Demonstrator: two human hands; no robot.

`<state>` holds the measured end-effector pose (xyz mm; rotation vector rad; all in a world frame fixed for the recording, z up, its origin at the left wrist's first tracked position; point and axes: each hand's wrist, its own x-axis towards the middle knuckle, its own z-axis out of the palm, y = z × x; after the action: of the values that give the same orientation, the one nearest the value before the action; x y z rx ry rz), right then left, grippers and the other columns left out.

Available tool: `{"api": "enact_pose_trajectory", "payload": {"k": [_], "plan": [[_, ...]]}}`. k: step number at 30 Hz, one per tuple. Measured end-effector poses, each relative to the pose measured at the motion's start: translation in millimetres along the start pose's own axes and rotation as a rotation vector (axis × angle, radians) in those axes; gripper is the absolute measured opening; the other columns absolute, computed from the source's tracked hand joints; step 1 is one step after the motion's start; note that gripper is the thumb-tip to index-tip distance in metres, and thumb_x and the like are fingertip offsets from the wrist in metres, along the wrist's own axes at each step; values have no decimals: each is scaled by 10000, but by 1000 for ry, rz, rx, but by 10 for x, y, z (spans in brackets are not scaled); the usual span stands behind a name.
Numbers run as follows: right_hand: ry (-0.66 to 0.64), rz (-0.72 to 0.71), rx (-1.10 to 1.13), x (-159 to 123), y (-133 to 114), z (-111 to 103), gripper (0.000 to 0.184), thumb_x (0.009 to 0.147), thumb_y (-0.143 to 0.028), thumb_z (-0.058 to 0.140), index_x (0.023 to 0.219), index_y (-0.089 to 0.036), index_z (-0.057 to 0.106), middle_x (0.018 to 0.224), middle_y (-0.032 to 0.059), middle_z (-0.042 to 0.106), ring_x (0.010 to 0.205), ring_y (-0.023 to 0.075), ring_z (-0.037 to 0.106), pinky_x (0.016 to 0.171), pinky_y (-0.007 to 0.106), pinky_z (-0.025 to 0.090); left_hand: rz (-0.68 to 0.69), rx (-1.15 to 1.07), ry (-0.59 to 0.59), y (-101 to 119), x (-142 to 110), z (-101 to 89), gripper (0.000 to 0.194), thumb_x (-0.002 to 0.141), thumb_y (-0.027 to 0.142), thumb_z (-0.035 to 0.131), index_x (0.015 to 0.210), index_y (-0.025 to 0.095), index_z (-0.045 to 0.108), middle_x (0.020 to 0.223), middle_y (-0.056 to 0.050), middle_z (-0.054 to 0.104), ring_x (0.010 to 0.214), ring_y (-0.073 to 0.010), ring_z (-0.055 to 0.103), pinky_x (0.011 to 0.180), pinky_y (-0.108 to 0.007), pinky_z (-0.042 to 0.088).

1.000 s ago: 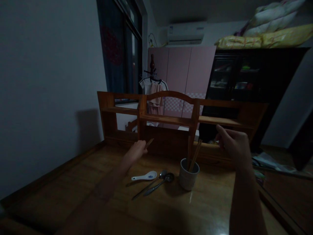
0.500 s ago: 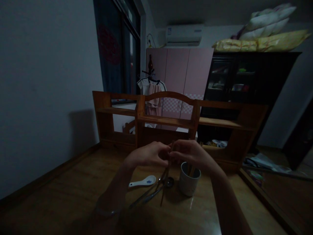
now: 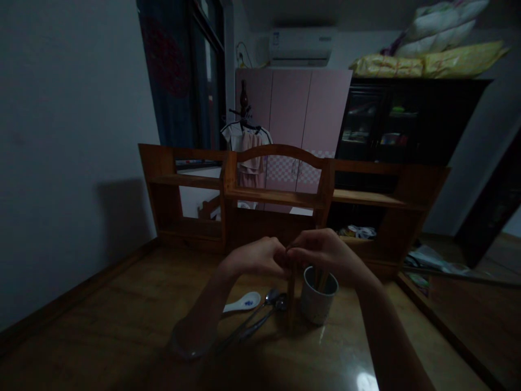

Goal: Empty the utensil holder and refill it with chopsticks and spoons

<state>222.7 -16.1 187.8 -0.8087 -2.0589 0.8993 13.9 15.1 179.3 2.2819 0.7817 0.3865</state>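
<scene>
My left hand (image 3: 256, 258) and my right hand (image 3: 321, 251) meet above the wooden table (image 3: 122, 304), fingers closed together on wooden chopsticks (image 3: 290, 296) that hang almost upright with their tips near the tabletop. Just right of them stands a pale cup (image 3: 318, 297) with more chopsticks inside. A white ceramic spoon (image 3: 243, 301) and two metal spoons (image 3: 260, 315) lie on the table below my left hand.
A wooden shelf unit (image 3: 280, 198) runs along the back of the table. A wall is on the left. Behind stand a pink wardrobe (image 3: 301, 108), a dark cabinet (image 3: 407, 125) with bedding on top, and hanging clothes (image 3: 246, 144). The room is dim.
My hands came together from apart; the right hand joined the left on the chopsticks. The chopsticks have swung from slanted to nearly upright beside the cup.
</scene>
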Motion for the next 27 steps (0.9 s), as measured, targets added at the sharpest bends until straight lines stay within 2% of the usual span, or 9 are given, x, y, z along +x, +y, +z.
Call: {"api": "enact_pose_trajectory", "payload": {"k": [3, 9, 12, 17, 22, 27], "plan": [[-17, 44, 4, -28, -14, -45, 253, 850, -377, 738, 823, -131, 687, 706, 30, 651, 632, 150, 599, 534, 204, 436, 25, 15, -34, -12, 16, -6, 229, 732, 288, 694, 875, 117, 743, 779, -37, 702, 753, -173, 618, 604, -197, 401], [-32, 55, 5, -71, -82, -87, 245, 827, -374, 765, 881, -141, 714, 787, 50, 685, 689, 172, 636, 584, 221, 483, 93, -58, -111, 55, -16, 21, 227, 769, 290, 688, 877, 98, 743, 767, -45, 700, 705, -155, 610, 592, -196, 400], [-48, 52, 42, -84, -99, -91, 233, 825, -358, 767, 895, -142, 715, 822, 57, 691, 719, 184, 647, 605, 231, 499, 112, -64, -104, 84, -41, 36, 226, 776, 302, 692, 848, 95, 743, 722, -30, 679, 672, -136, 594, 585, -187, 395], [-114, 92, 78, -87, -41, -80, 227, 822, -351, 773, 850, -140, 695, 807, 54, 686, 739, 189, 653, 626, 238, 503, 51, -28, -68, 99, -57, 25, 250, 744, 351, 726, 749, 102, 739, 599, 10, 611, 578, -102, 541, 506, -172, 335], [-92, 84, 75, -73, -14, -77, 263, 799, -371, 795, 804, -137, 674, 757, 44, 677, 675, 171, 642, 563, 218, 480, -39, -60, -31, 95, -40, 41, 261, 728, 376, 738, 791, 124, 752, 652, -19, 670, 589, -119, 581, 517, -180, 363], [-54, 73, 52, -67, -56, -78, 266, 801, -372, 794, 848, -129, 698, 763, 53, 684, 667, 167, 644, 561, 217, 483, -34, -49, -18, 105, -36, 72, 260, 729, 372, 735, 807, 125, 762, 650, -34, 678, 607, -135, 603, 524, -187, 379]]}}
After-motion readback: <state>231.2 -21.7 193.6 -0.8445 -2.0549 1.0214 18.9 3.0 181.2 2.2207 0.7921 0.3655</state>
